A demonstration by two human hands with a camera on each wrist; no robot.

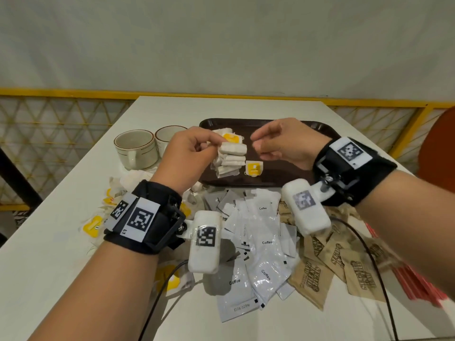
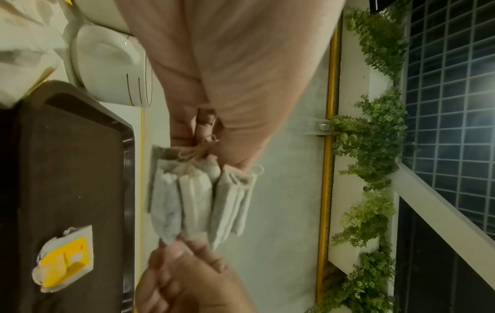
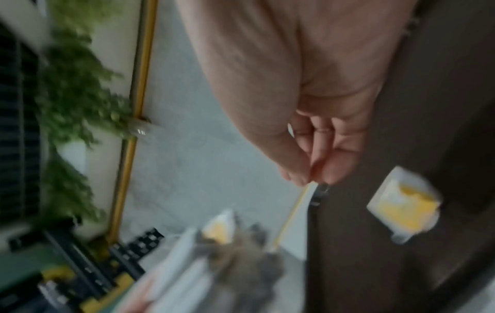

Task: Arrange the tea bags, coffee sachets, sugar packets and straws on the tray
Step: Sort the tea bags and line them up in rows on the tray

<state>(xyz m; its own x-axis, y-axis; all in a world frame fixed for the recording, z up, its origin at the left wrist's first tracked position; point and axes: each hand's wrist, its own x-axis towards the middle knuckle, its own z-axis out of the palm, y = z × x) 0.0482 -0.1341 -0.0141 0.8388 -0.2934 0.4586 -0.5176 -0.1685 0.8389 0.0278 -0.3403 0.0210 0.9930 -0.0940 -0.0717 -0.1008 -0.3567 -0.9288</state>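
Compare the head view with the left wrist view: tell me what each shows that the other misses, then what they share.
Only the head view shows the coffee sachets, the brown sugar packets, the red straws at the right edge, and loose tea bags on the table.

Only the left wrist view shows the strings gathered where the fingers pinch, and green plants along the wall.

Both show the left hand holding a bunch of tea bags over the brown tray, one yellow-tagged tea bag lying on it, a cup, and the right hand nearby.
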